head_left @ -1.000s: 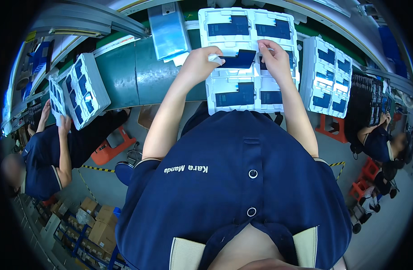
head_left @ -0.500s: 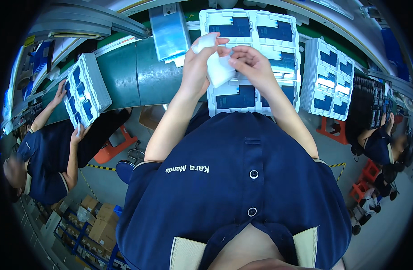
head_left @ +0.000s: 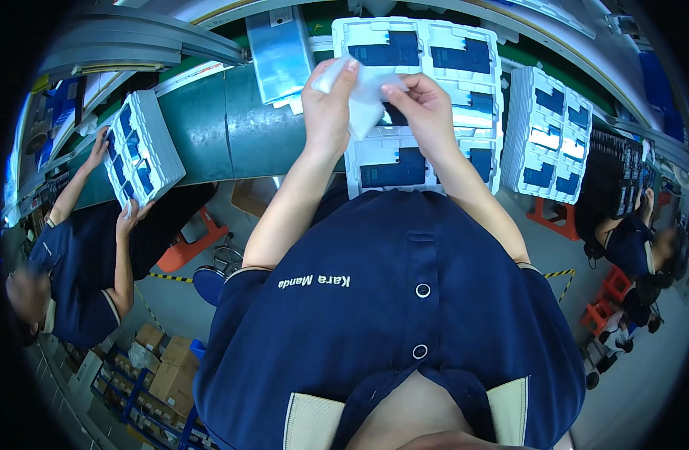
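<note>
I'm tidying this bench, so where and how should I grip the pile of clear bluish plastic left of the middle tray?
Probably pinch the plastic pile at its near edge, thumb on top, coming from your side: it looks flat, that edge faces you, and the middle tray sits close along its right.

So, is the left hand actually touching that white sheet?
Touching: the head view shows the left hand gripping the white sheet, its thumb pressed over it.

A factory workshop: green workbench (head_left: 198, 139), stacked trays (head_left: 512, 142) and uniformed co-workers (head_left: 82, 289)
</note>
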Demonstrator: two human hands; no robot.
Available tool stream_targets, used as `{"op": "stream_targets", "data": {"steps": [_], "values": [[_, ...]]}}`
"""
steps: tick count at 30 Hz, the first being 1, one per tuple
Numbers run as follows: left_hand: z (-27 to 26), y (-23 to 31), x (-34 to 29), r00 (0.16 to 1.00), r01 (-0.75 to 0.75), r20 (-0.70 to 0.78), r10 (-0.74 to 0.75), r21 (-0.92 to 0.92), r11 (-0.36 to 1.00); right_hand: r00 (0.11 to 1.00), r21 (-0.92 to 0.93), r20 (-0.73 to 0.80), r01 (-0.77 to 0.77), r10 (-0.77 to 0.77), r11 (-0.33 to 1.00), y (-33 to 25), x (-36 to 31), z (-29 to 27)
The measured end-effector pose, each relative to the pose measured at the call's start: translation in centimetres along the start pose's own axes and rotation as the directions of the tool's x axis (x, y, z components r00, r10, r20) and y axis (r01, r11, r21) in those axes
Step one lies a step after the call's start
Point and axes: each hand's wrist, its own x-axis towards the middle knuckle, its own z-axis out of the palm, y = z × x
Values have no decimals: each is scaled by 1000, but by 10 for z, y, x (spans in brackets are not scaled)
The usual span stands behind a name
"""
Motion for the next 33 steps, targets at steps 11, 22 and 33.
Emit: {"op": "stream_targets", "data": {"steps": [11, 22, 33], "values": [[3, 12, 66, 901, -432, 434, -4, 898, -81, 990, -38, -130, 46, -50, 998, -7, 72, -74], [-19, 50, 65, 801, -551, 577, -157, 815, 180, 999, -303, -8, 28, -32, 953, 2, 111, -57], [-30, 40, 58, 636, -603, 674, -375, 738, 302, 981, -768, 136, 194, -141, 611, -8, 95, -44]]}}
